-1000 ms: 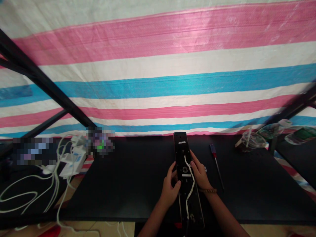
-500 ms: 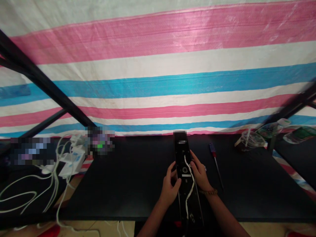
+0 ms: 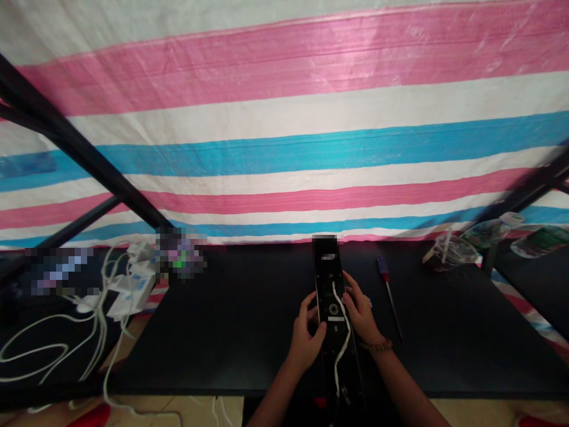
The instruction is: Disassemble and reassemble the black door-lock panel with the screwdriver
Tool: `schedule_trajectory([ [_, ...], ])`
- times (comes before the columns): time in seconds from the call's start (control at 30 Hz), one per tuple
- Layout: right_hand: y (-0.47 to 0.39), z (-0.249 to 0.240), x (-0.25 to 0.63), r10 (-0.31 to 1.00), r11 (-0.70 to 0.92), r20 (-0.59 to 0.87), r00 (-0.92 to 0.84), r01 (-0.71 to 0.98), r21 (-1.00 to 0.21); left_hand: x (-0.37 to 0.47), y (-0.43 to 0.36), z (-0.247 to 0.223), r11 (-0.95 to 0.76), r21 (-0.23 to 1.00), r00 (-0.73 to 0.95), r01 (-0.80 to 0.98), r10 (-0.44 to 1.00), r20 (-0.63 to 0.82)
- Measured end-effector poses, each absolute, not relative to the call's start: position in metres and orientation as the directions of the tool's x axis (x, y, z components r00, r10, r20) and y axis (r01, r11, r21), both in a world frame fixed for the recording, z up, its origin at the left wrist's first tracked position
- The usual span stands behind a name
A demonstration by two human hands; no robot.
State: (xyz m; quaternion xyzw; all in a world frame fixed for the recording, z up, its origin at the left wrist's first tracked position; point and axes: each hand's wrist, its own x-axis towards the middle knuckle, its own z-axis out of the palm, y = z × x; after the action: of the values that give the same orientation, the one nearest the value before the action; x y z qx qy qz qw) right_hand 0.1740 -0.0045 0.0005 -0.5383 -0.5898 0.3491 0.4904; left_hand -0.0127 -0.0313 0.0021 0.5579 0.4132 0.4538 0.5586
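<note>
A long, narrow black panel [image 3: 329, 344] stretches away from me over the near edge of the table. A white cable [image 3: 345, 335] runs down its face, past a round fitting and a small white label. On the panel's left edge my left hand [image 3: 306, 339] is closed, thumb on the face. My right hand [image 3: 360, 311] grips the opposite edge, its thumb close to the cable; the undersides of the fingers are hidden. To the right of that hand, a screwdriver [image 3: 390, 296] with a blue and red handle lies on the table.
The black table [image 3: 231, 332] ends at a striped tarp [image 3: 284, 160]. White cables [image 3: 100, 320] and a power strip [image 3: 133, 290] crowd the left. A plastic cup [image 3: 456, 252] and clear bottles [image 3: 489, 232] are at the back right. Black frame bars [image 3: 89, 154] slant on both sides.
The panel's face has shifted very slightly in angle. Both hands keep the same hold, and the screwdriver lies where it was.
</note>
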Motion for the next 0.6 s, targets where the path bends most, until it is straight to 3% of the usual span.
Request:
schedule_trajectory([
  [0.33, 0.002, 0.005, 0.172, 0.986, 0.100, 0.139, 0.093, 0.332, -0.938, -0.012, -0.028, 0.001, -0.002, 0.999, 0.232, -0.042, 0.973, 0.011],
  [0.6, 0.020, 0.008, 0.175, 0.989, -0.012, 0.032, 0.145, 0.293, -0.956, -0.013, -0.025, 0.002, 0.011, 0.990, 0.263, -0.140, 0.964, 0.027],
])
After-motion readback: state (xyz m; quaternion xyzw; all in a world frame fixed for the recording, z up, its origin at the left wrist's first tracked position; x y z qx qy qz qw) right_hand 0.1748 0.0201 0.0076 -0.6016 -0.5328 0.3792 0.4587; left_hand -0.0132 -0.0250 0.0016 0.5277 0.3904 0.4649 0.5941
